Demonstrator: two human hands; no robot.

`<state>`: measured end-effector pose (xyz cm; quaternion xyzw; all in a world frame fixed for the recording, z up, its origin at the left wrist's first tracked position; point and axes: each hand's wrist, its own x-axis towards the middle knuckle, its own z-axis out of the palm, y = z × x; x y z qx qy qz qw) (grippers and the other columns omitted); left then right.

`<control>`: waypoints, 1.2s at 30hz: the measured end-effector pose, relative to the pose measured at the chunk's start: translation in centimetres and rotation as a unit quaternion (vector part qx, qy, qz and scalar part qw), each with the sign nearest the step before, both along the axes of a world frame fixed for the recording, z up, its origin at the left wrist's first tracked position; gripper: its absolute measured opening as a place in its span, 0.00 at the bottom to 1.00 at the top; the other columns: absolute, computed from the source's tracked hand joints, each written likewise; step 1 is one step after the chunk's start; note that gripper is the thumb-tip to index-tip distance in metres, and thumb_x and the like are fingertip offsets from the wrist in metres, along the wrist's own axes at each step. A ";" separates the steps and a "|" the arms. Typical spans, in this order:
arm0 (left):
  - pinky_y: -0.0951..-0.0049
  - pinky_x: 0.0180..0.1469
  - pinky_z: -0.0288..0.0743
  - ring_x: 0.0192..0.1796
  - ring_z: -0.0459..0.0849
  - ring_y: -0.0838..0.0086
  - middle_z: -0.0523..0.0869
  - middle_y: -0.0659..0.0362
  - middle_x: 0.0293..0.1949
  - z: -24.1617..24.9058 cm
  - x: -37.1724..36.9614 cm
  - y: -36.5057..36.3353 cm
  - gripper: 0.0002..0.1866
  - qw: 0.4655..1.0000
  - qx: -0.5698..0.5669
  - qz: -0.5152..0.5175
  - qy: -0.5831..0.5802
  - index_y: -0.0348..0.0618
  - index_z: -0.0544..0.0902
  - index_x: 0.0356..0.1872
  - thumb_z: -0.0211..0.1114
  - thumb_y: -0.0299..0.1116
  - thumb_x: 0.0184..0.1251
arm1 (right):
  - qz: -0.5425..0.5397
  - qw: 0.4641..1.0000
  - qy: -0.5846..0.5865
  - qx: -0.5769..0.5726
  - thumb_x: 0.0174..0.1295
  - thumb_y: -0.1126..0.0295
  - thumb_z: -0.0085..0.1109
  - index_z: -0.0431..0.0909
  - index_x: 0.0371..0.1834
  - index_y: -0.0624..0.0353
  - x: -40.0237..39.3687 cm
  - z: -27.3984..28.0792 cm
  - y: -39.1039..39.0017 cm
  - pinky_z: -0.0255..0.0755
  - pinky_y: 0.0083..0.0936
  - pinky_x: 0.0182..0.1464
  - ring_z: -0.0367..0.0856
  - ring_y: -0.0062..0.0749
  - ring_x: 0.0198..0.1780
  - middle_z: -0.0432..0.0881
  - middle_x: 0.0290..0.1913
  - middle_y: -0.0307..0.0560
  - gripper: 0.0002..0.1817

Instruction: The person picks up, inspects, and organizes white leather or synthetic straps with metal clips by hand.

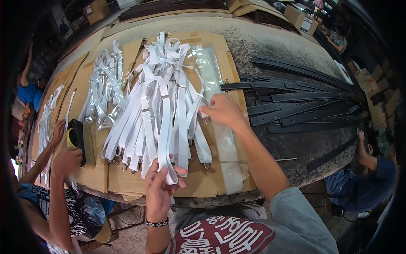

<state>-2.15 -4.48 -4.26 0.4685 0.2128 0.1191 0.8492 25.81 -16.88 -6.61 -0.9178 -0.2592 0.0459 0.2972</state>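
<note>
A large heap of white elastic suspenders (146, 97) with metal clips and buckles lies on flattened cardboard in front of me. My left hand (158, 182) is closed around the looped lower end of one suspender strap, at the near edge of the heap. At the heap's right side, my right hand (224, 111) pinches a thin white strap between thumb and fingers; its far fingers are partly hidden. Under and beside my right forearm lie clear plastic sleeves (230, 169). Suspenders in clear plastic bags (103, 84) rest left of the heap.
Black leather-like belts (296, 106) cover the right of the table (292, 148). At left, a co-worker's hand (67, 161) grips a black-and-yellow tool (76, 142). Another person (359, 182) sits at the right edge. Cardboard boxes (300, 20) stand at the back.
</note>
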 end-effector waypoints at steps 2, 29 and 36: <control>0.80 0.24 0.67 0.26 0.85 0.72 0.90 0.52 0.36 0.1 0.1 -0.1 0.19 1.000 0.015 0.008 0.012 0.40 0.73 0.63 0.53 0.38 0.79 | 0.010 0.999 0.044 0.002 0.56 0.48 0.72 0.85 0.32 0.67 0.1 0.3 0.4 0.75 0.39 0.45 0.86 0.50 0.41 0.86 0.36 0.60 0.26; 0.76 0.27 0.76 0.27 0.86 0.69 0.91 0.48 0.35 0.2 0.9 -0.2 0.23 1.000 -0.003 -0.020 0.004 0.30 0.73 0.67 0.54 0.33 0.76 | -0.086 0.865 0.175 0.463 0.69 0.70 0.64 0.86 0.47 0.59 3.0 1.7 -6.7 0.70 0.18 0.38 0.78 0.17 0.31 0.87 0.33 0.40 0.08; 0.68 0.32 0.81 0.25 0.84 0.64 0.88 0.47 0.32 0.1 1.1 0.2 0.17 1.000 -0.020 -0.022 -0.002 0.30 0.78 0.55 0.55 0.33 0.74 | 0.026 0.833 0.130 0.538 0.69 0.76 0.58 0.82 0.55 0.63 -5.4 10.9 -7.4 0.69 0.15 0.32 0.77 0.16 0.28 0.87 0.33 0.44 0.13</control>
